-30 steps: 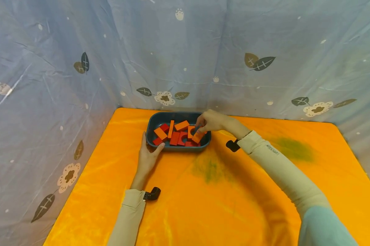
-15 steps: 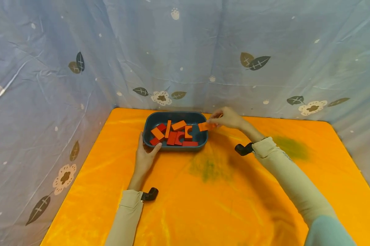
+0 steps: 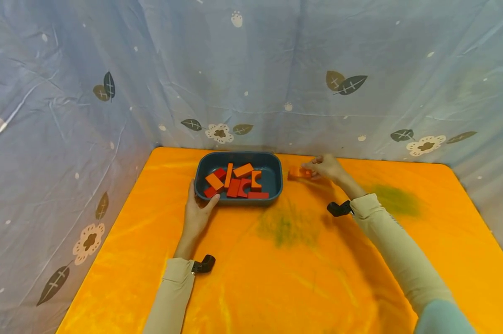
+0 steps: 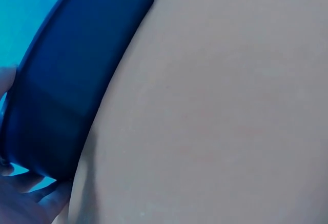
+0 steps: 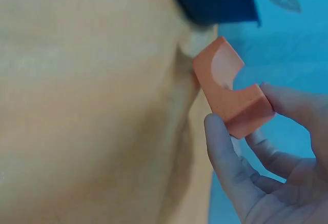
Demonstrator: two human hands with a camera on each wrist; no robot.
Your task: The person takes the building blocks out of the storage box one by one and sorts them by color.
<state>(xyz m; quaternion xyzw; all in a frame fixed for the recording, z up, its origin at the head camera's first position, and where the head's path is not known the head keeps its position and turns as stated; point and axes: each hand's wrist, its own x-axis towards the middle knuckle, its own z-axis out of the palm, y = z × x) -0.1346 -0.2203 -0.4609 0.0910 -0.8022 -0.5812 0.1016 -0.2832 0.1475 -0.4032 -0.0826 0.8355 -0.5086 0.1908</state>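
Observation:
A dark blue rectangular tray (image 3: 245, 202) stands near the back of the table in the head view, with several orange and red toy blocks (image 3: 233, 187) inside. My left hand (image 3: 196, 217) grips the tray's left end, thumb over the front rim and fingers round the side. Seen from the left wrist, the tray wall (image 4: 61, 85) meets the fingertips at its corner. Right of the tray, my right hand (image 3: 328, 168) pinches an orange arch block (image 5: 220, 93) by one end, close over the table. Its semicircular cutout shows plainly in the right wrist view.
An orange cloth (image 3: 251, 273) covers the table, with greenish patches (image 3: 286, 229) in front of the tray and at right. A grey-blue patterned curtain (image 3: 268, 69) hangs along the back and left side. Black cameras (image 3: 339, 208) sit on both wrists.
My right hand has lifted the orange arch block out of the tray's right end and carried it right, down close to the cloth. The left hand keeps its grip on the tray.

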